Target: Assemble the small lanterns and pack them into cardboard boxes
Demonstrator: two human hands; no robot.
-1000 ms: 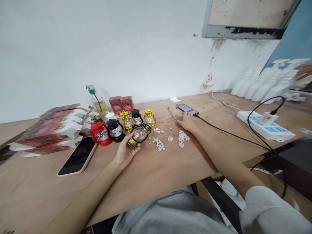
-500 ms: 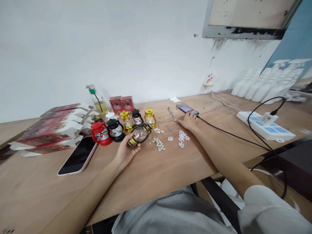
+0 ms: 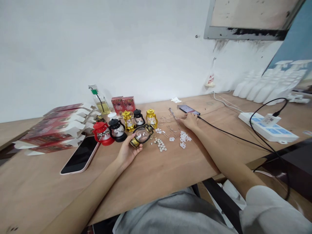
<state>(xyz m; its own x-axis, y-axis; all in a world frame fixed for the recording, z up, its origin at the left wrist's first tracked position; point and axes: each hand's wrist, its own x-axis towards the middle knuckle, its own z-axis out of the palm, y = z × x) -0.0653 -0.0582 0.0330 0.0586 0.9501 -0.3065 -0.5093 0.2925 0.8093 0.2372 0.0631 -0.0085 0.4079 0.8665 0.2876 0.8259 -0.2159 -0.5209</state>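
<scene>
My left hand [image 3: 128, 152] is closed around the base of a black-and-gold lantern [image 3: 143, 134], which is tilted with its clear globe towards the right. My right hand [image 3: 190, 121] is at the near edge of a phone [image 3: 188, 109] with a lit screen and a black cable. Its fingers are apart, with the thumb side close to the tip of a slim screwdriver-like tool [image 3: 172, 112]; contact is unclear. Between my hands lie several button cells [image 3: 161, 144], small white plastic pieces [image 3: 185, 136] and thin wires [image 3: 171, 130].
Behind my left hand stand a red lantern [image 3: 103, 134], black lanterns [image 3: 117, 129] and gold lanterns [image 3: 151, 118]. Red boxes [image 3: 60, 126], a dark phone [image 3: 80, 156] and a bottle of yellowish liquid [image 3: 100, 102] are leftward. A power strip [image 3: 268, 128] and white spray bottles [image 3: 270, 84] are rightward.
My right hand has drawn slightly to the right, its fingers a little closer together, showing more of the slim tool. My left hand still holds the lantern. The whole view has shifted slightly.
</scene>
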